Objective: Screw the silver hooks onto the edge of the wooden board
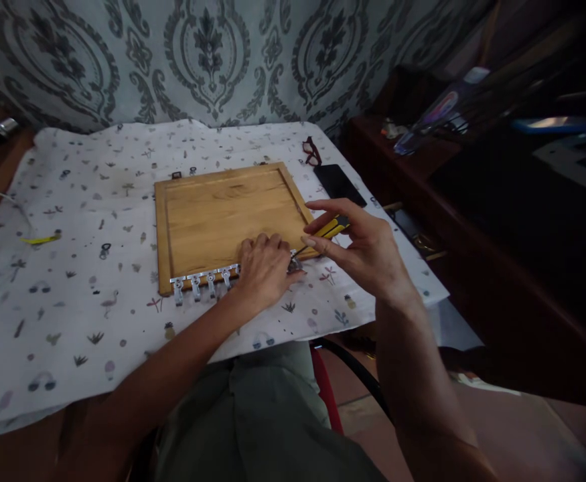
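A wooden framed panel point(227, 214) lies flat on the patterned white tablecloth point(106, 335). Along its near edge runs a metal strip with several hooks point(211, 282). My left hand point(266, 271) rests over the strip's right part, palm down, fingers on the panel and thumb stretched toward the right end. A yellow and black screwdriver point(331, 227) is pinched between the fingers of my right hand point(355, 244); its tip points down-left to the strip's right end, beside my left thumb. Whether the tip touches a screw is too small to tell.
A black phone point(340, 185) and dark red glasses point(311, 152) lie beyond the panel's right side. At the far left is a yellow item point(41, 239). A dark wooden cabinet point(493, 268) stands right of the table, with a clear bottle point(438, 110) on it.
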### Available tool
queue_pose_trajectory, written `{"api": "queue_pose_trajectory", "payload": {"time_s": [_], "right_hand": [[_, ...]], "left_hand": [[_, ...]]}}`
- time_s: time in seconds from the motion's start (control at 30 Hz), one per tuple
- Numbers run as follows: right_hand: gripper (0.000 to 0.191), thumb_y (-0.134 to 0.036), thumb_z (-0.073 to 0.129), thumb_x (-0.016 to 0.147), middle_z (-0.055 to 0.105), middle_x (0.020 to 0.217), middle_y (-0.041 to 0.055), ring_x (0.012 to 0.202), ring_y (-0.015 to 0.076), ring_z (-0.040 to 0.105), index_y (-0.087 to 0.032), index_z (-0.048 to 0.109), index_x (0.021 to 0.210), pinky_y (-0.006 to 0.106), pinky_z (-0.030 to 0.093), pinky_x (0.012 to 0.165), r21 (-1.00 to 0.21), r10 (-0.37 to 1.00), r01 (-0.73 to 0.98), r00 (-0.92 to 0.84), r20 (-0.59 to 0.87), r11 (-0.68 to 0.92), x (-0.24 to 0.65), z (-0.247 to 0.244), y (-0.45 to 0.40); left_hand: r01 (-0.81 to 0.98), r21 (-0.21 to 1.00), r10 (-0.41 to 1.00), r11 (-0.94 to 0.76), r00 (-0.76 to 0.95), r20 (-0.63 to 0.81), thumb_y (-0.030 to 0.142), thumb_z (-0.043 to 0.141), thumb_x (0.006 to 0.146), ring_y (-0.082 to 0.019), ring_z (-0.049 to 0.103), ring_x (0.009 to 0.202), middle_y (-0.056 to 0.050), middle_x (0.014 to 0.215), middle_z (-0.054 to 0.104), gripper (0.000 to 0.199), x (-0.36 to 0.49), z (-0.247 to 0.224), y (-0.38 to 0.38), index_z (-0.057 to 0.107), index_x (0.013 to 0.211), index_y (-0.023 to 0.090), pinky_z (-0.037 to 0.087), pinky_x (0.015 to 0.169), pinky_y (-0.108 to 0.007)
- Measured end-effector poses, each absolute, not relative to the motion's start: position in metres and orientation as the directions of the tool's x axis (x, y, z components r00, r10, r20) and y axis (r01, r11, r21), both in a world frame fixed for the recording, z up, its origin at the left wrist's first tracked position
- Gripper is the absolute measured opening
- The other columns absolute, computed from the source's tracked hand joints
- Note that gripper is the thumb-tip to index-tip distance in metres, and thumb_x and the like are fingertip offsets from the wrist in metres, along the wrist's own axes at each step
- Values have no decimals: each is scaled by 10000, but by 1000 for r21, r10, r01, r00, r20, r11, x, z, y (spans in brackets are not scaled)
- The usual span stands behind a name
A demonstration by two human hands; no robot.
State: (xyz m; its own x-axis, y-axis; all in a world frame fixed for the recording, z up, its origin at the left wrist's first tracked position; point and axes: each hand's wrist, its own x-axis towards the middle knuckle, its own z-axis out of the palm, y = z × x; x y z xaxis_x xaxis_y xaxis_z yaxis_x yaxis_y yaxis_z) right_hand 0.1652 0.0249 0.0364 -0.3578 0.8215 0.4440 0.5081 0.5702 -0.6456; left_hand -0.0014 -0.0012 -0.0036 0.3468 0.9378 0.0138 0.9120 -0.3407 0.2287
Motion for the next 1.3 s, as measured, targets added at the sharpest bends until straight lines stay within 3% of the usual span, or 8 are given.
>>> {"api": "queue_pose_trajectory", "payload": {"time_s": [0.23, 0.5, 0.73, 0.97, 1.3], "right_hand": [[556, -579, 716, 812, 730, 945, 53, 856, 212, 693, -241, 632, 1245, 342, 568, 756, -705, 843, 467, -351, 407, 534, 167, 30, 23], [596, -572, 725, 807, 737, 945, 69, 859, 216, 698, -206, 625, 1266, 329, 563, 724, -724, 873, 493, -340, 350, 483, 167, 29, 20], [587, -568, 732, 803, 724, 954, 55, 872, 216, 698, -246, 617, 1280, 324, 572, 710, -743, 880, 483, -349, 323, 464, 172, 22, 19], [668, -622, 729, 775, 717, 1007, 74, 926, 238, 701, -238, 593, 1304, 353, 579, 747, -742, 900, 520, -333, 282, 424, 174, 17, 16], [516, -618, 611, 875, 686, 893, 47, 702, 176, 650, -218, 621, 1200, 299, 510, 591, -720, 898, 545, -337, 281, 430, 169, 19, 11]], "left_hand": [[918, 223, 942, -328, 336, 3, 508, 625, 905, -309, 537, 1154, -114, 1206, 634, 416, -1, -1, -2, 617, 1151, 173, 407, 934, -454], [917, 219, 940, -333, 341, 2, 519, 565, 941, -302, 535, 1168, -111, 1199, 637, 417, -1, 1, -3, 626, 1145, 161, 406, 933, -447], [920, 213, 942, -329, 336, 1, 542, 536, 949, -298, 539, 1156, -116, 1194, 639, 427, -1, 0, -3, 631, 1106, 156, 413, 921, -446], [913, 235, 940, -333, 341, 4, 494, 604, 923, -316, 537, 1152, -124, 1168, 631, 391, -1, -1, -3, 633, 1104, 148, 409, 923, -455], [916, 219, 940, -338, 340, 26, 516, 557, 943, -313, 546, 1133, -127, 1145, 646, 421, -1, -1, -3, 644, 1110, 140, 416, 901, -453]]}}
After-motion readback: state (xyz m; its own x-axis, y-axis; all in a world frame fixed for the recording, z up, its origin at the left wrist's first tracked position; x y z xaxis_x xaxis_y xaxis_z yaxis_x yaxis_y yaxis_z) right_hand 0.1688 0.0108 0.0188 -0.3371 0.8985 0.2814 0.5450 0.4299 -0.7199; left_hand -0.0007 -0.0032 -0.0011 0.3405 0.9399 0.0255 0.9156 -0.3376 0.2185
